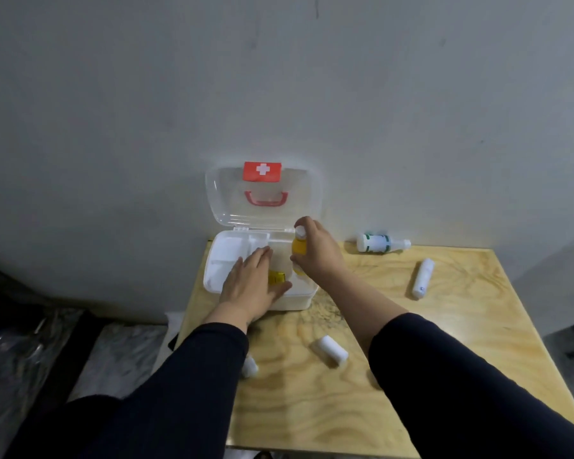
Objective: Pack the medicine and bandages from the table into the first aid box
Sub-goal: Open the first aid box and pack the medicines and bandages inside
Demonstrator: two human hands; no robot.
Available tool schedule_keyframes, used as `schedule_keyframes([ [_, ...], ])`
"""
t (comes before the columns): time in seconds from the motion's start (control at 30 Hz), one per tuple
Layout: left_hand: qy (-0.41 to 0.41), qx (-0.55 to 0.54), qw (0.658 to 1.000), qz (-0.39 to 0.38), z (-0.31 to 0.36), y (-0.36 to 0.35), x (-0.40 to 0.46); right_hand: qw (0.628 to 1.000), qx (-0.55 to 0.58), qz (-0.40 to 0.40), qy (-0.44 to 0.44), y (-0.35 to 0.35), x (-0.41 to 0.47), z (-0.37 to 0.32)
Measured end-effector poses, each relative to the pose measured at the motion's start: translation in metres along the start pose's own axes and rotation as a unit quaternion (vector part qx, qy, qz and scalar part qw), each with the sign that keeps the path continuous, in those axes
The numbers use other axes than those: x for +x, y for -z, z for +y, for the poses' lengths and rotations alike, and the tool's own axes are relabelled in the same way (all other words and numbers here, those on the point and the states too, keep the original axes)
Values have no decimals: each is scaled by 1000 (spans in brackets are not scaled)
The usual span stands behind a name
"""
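Note:
A white first aid box (214, 256) stands open at the table's far left, its clear lid (232, 197) with a red cross raised against the wall. My left hand (251, 283) lies flat over the box's tray, fingers apart, partly covering a yellow item (276, 277) inside. My right hand (318, 250) grips a yellow bottle with a white cap (299, 245), upright over the box's right side. On the table lie a white-green bottle (380, 242), a white tube (423, 278), a bandage roll (330, 351) and another roll (250, 366) half hidden by my left sleeve.
The wooden table (444, 342) stands against a grey wall; its left edge runs just beside the box. Dark clutter and a marbled floor lie to the left below the table.

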State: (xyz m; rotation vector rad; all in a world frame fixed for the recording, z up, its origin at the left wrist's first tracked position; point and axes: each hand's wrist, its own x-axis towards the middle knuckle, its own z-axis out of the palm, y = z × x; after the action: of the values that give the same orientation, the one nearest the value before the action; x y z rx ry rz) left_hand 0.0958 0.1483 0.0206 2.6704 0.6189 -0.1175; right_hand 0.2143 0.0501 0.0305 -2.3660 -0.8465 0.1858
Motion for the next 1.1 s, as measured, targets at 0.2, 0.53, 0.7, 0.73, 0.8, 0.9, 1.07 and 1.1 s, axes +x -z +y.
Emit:
schedule_keyframes([
  [0.2, -22, 13, 1000, 17, -7, -4, 1, 996, -75, -41, -32, -13, 5, -4],
  [0.53, -78, 29, 995, 63, 22, 33, 29, 999, 14, 37, -31, 30, -3, 4],
  [0.7, -157, 55, 986, 17, 76, 34, 49, 994, -13, 61, -90, 66, -25, 48],
  [0.73, -165, 68, 984, -1, 87, 31, 52, 993, -19, 63, -101, 74, -29, 58],
  [0.8, -172, 91, 981, -23, 107, 23, 59, 990, -31, 64, -121, 89, -35, 79],
  [0.9, -173, 102, 979, -41, 133, 7, 67, 987, -51, 59, -140, 108, -40, 111],
  [1.07, -150, 105, 982, -48, 157, -19, 80, 986, -75, 12, -150, 123, -31, 162],
  [1.1, -142, 108, 983, -50, 160, -24, 83, 986, -80, -1, -146, 124, -26, 170],
])
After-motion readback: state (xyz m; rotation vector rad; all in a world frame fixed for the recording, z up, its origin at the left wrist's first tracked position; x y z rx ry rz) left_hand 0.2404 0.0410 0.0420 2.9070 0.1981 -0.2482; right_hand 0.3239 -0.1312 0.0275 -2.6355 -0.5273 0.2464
